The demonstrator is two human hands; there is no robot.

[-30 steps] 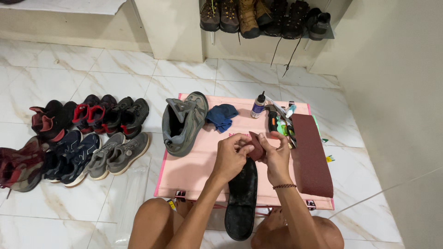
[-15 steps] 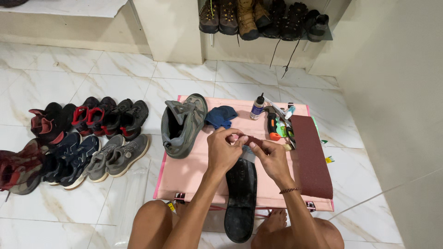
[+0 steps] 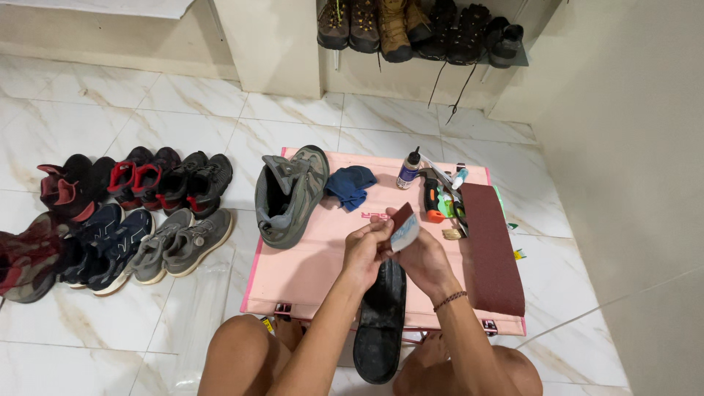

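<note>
Hands meet over the flat pink rectangular board on the white marble floor. Left hand and right hand both pinch a small folded piece of maroon sandpaper with pale backing, held above the board's middle. Black shoe insole lies on the board's near edge under the wrists. Grey-green hiking boot on the board's far left; maroon sandpaper strip along its right edge.
</note>
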